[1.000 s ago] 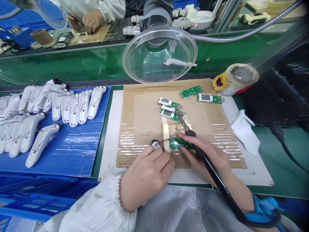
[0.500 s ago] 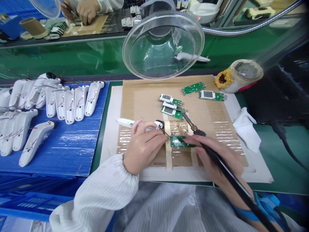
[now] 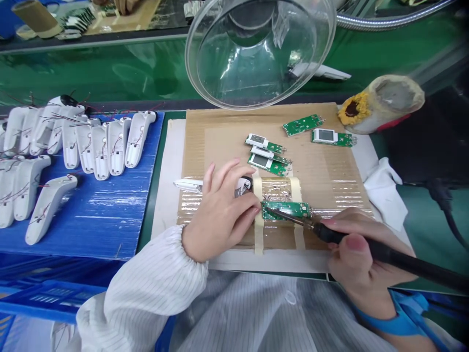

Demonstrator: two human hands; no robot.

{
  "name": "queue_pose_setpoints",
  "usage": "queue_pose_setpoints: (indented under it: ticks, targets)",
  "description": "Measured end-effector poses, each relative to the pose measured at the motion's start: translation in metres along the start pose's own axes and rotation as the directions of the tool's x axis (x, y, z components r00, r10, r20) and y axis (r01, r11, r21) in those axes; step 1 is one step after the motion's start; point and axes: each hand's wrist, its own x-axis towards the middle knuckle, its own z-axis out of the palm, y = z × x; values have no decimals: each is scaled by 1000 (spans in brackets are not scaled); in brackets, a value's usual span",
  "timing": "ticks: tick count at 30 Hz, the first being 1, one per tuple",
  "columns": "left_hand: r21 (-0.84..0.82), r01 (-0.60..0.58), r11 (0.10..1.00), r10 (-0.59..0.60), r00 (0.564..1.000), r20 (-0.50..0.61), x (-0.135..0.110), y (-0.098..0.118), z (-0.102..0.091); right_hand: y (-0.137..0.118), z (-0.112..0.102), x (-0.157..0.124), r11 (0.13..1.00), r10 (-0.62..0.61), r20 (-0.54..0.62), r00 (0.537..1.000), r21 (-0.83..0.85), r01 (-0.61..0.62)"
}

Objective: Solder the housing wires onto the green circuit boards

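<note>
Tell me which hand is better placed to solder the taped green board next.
Right, likely. The right hand grips the soldering iron, whose tip lies at the left end of the green board. The left hand rests on the white housing beside the board, holding no tool.

Bright, even overhead light; glare on taped cardboard (image 3: 205,205); wide-angle bending and blur at the edges.

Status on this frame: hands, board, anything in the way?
Left hand over white shell, fingertips at circuit board. Right hand grip shut on soldering iron, tip on board's left end. Spare boards behind, clear of the work.
</note>
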Motion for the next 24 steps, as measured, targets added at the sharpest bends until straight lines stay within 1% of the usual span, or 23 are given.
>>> queue_pose_setpoints:
  ticks: [2, 4, 6, 10, 12, 13, 14, 16, 18, 19, 20, 24]
  targets:
    - [8, 3, 1000, -3, 1000, 0, 1, 1, 0, -2, 0, -2, 999, -40, 19, 999, -20, 41]
    - [15, 2, 1000, -2, 1000, -2, 1, 1, 0, -4, 0, -3, 1000, -2, 82, 997, -27, 5]
    - [20, 2, 1000, -2, 1000, 6, 1, 1, 0, -5, -2, -3, 999, 33, 110, 993, -18, -32]
    - [18, 4, 1000, -5, 1000, 31, 2, 2, 0, -7, -8, -2, 1000, 22, 213, 977, -4, -21]
    - [15, 6, 1000, -6, 999, 42, 2, 1, -1, -5, -9, -1, 1000, 8, 232, 973, -11, -5]
    - [13, 6, 1000, -7, 999, 48, 3, 1, -2, -4, -8, -1, 1000, 1, 216, 976, -15, 2]
    - [12, 7, 1000, -7, 998, 54, 3, 1, -2, -2, -6, 0, 1000, -18, 169, 985, -10, 20]
    - [10, 5, 1000, -6, 998, 66, 3, 0, -3, 3, 0, 1, 997, -74, 12, 997, 17, 74]
    - [9, 6, 1000, -7, 997, 72, 4, 0, -4, 7, 6, 1, 993, -105, -133, 986, 39, 111]
    - [8, 6, 1000, -6, 997, 74, 5, 0, -4, 8, 9, 1, 992, -106, -178, 978, 43, 115]
    - [9, 6, 1000, -7, 997, 76, 6, 0, -4, 9, 11, 2, 993, -99, -196, 976, 43, 109]
    - [6, 5, 1000, -5, 997, 71, 4, 0, -4, 9, 13, 2, 995, -85, -182, 980, 33, 92]
